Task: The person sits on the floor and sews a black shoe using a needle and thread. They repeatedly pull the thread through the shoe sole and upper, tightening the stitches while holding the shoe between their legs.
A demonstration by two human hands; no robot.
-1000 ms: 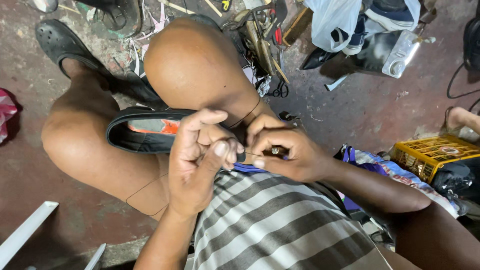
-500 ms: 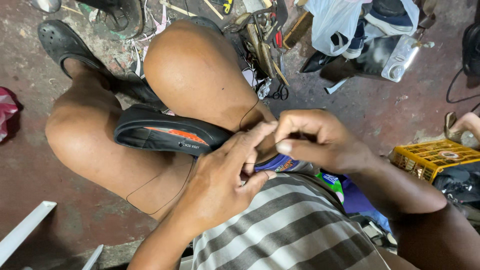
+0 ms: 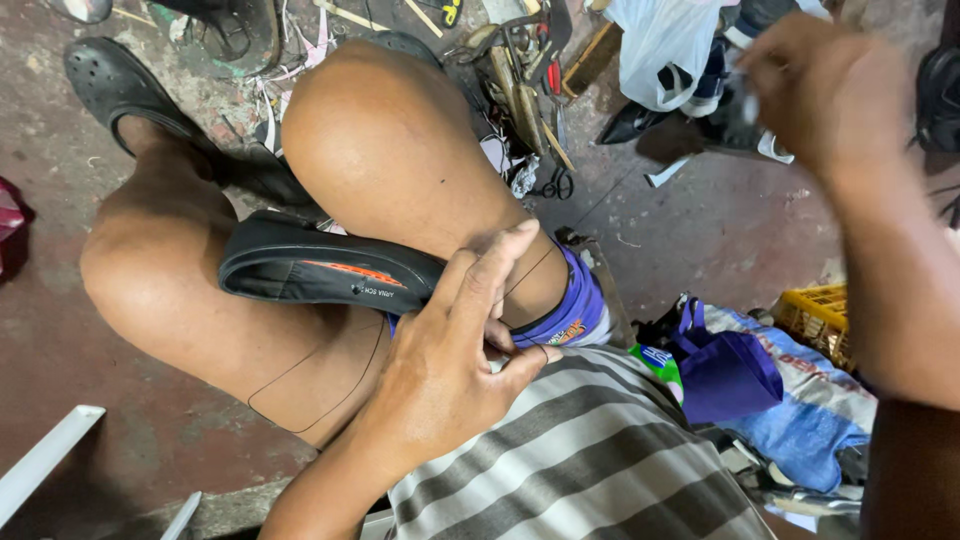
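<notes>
A black shoe [image 3: 310,270] with an orange stripe lies wedged between my two bare knees, its sole side toward me. My left hand [image 3: 460,350] grips the shoe's near end against my thigh, fingers curled over it. A thin dark thread [image 3: 300,405] loops across my thigh and runs under those fingers, then rises toward the upper right. My right hand [image 3: 825,85] is raised high at the upper right, blurred, fingers pinched shut on the thread's far end.
A black clog [image 3: 110,85] is on my foot at the upper left. Scissors and hand tools [image 3: 520,70] litter the concrete floor beyond my knee. A white plastic bag [image 3: 660,50], a purple bag [image 3: 730,375] and a yellow crate [image 3: 815,315] sit to the right.
My right hand has left the shoe and swung up and away to the upper right, drawing the thread out. My left hand has stayed clamped on the shoe.
</notes>
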